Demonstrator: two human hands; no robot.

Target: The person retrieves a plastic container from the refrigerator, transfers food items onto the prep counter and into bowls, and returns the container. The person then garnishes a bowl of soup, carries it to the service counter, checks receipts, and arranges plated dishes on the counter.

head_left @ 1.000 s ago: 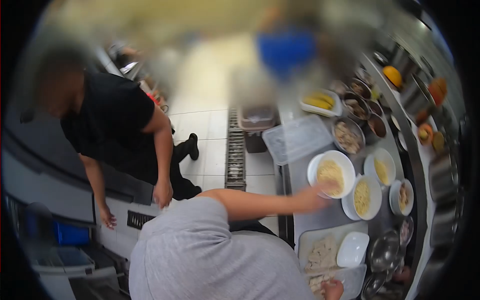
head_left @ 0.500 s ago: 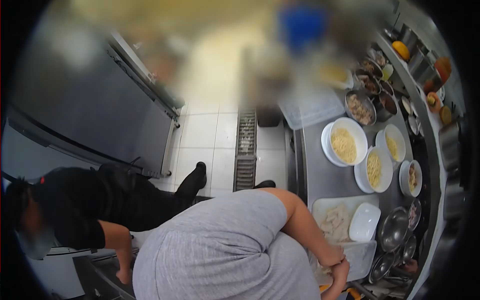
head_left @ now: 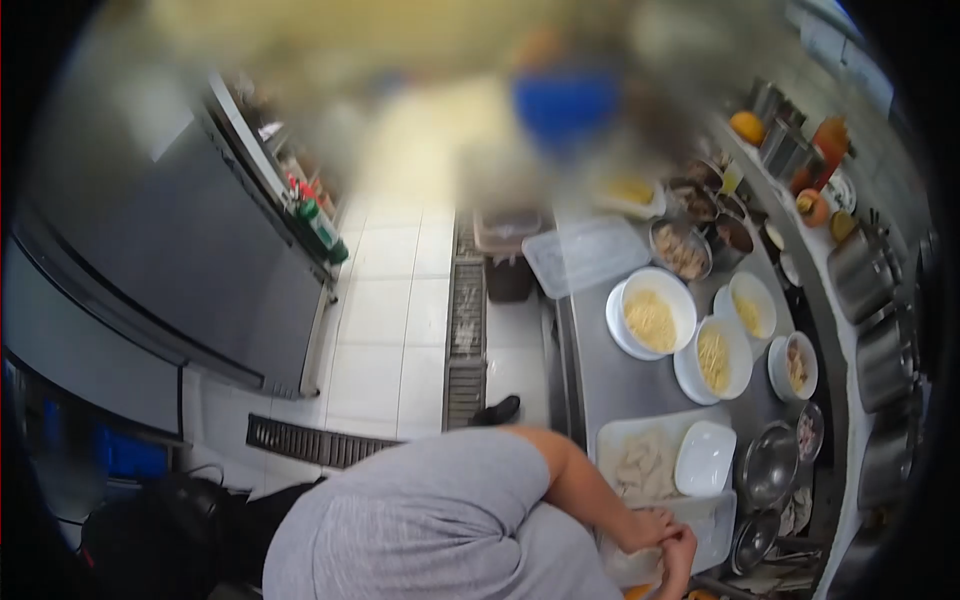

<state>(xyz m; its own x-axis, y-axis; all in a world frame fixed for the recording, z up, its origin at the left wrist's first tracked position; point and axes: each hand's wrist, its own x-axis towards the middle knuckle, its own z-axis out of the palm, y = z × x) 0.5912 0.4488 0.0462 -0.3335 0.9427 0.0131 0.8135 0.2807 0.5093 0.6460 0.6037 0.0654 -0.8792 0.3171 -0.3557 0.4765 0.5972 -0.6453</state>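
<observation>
My left hand [head_left: 652, 524] and my right hand [head_left: 680, 552] meet over the near end of a clear plastic tray [head_left: 715, 530]. Their fingers are closed and pressed together, and whatever lies between them is hidden. A pale, whitish piece [head_left: 640, 568] shows just below my wrists, too blurred to name. Just beyond the hands lies a white tray [head_left: 612, 430] with flat, pale pieces [head_left: 643, 465] spread in it. An empty white square bowl [head_left: 705, 458] rests on that tray's right side.
White bowls of noodles [head_left: 650, 322] stand farther along the steel counter [head_left: 625, 385]. Metal bowls [head_left: 770, 465] line its right side, below a shelf with steel pots [head_left: 860, 265]. A clear lid [head_left: 585, 255] lies near the left edge. A person in black [head_left: 150, 540] is behind me.
The view has shifted, so the counter sits lower and more left. My hands stay together over the tray. The person in black has moved lower, mostly out of view.
</observation>
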